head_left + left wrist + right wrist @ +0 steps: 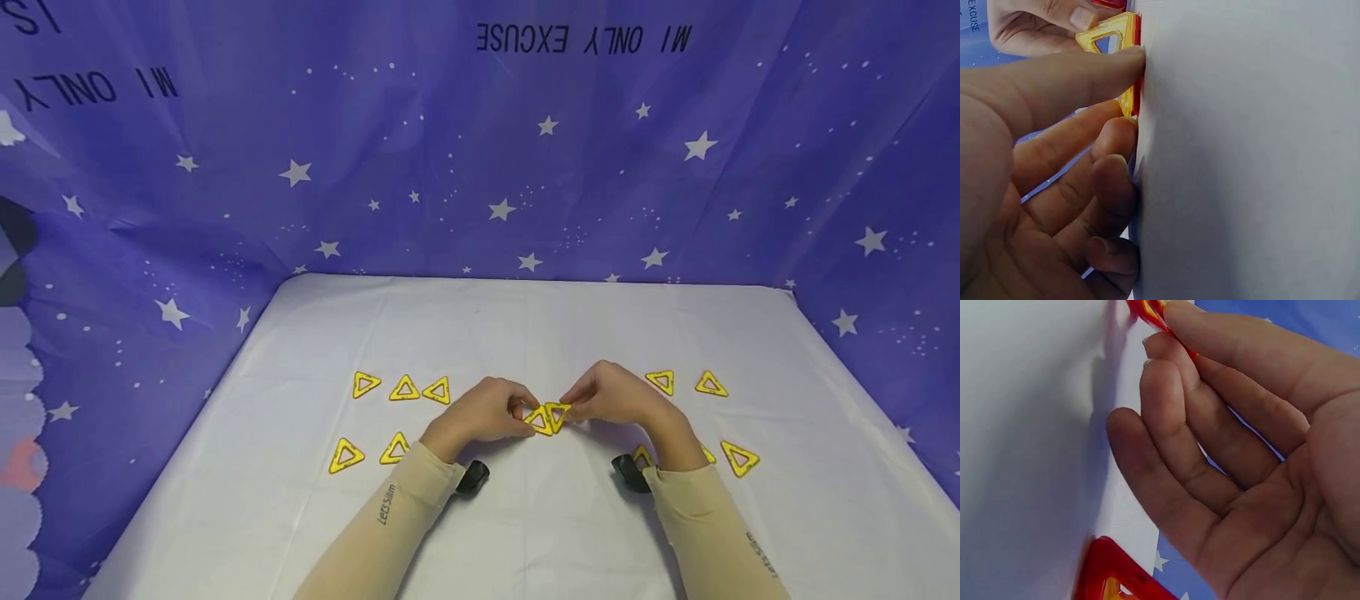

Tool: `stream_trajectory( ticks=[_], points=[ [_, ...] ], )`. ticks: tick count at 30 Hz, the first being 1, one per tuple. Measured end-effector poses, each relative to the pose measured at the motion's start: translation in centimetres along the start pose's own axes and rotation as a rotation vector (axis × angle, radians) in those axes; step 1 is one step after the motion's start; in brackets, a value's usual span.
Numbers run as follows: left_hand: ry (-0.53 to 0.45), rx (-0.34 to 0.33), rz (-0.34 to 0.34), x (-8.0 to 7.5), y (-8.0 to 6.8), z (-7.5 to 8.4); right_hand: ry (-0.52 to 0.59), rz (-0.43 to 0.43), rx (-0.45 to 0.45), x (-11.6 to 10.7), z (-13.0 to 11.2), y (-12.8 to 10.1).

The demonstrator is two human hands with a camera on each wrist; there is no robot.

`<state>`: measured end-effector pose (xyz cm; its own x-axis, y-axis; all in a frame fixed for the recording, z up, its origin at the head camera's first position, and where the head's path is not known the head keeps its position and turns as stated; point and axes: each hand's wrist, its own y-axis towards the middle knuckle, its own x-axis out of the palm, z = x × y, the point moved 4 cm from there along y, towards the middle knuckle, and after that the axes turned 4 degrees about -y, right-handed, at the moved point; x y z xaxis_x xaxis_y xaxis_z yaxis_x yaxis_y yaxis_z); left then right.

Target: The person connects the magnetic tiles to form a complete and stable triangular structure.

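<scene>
Left hand [491,410] and right hand [617,397] meet near the middle of the white worktop [525,333], and both have a grip! The left pinches one yellow triangle [545,421], thumb and fingers at its edge; the right pinches a second triangle [558,407], and the pair touch right there between the fingertips. Close in from the left wrist, a red edge shows beneath the yellow, down by the cloth. Out on the left, three loose triangles [404,397] lie in the far row, two more nearer the left sleeve [386,521]. Over on the right, two in the far row, one nearer, and two others peeking out, partly hidden by the right forearm [675,437]. Behind it all, a purple star-covered backdrop [450,125]!
</scene>
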<state>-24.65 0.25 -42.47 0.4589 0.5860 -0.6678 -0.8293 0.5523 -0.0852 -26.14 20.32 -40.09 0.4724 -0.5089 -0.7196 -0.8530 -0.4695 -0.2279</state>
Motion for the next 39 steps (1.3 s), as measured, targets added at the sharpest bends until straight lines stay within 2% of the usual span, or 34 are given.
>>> stream_trajectory(
  ticks=[10,14,17,21,25,28,31,34,39],
  points=[
    [0.012,0.020,0.003,0.0,0.1,-0.1,0.163,-0.017,-0.157,1.3,-0.3,0.6],
    [-0.001,0.007,-0.014,-0.5,-0.3,-0.3,0.192,-0.019,-0.157,1.8,-0.3,0.9],
    [-0.003,-0.004,-0.013,-1.8,-0.8,-0.6,0.190,-0.012,-0.134,2.0,-0.3,1.0],
    [0.007,-0.019,0.045,-4.9,-1.9,-1.6,0.189,-0.002,-0.109,2.0,-0.3,1.0],
    [0.005,-0.054,0.102,-8.1,-3.6,-3.5,0.211,-0.007,-0.087,1.9,-0.1,0.9],
    [0.030,-0.101,0.125,-9.8,-4.9,-5.1,0.243,-0.018,-0.068,1.9,0.1,0.7],
    [0.069,-0.160,0.137,-10.7,-5.8,-6.3,0.259,-0.021,-0.055,1.8,0.3,0.7],
    [0.093,-0.208,0.136,-11.0,-6.1,-7.0,0.258,-0.019,-0.054,1.9,0.4,0.8],
    [0.150,-0.241,0.148,-10.9,-6.2,-7.8,0.273,-0.022,-0.076,2.1,0.2,0.9]
  ],
)
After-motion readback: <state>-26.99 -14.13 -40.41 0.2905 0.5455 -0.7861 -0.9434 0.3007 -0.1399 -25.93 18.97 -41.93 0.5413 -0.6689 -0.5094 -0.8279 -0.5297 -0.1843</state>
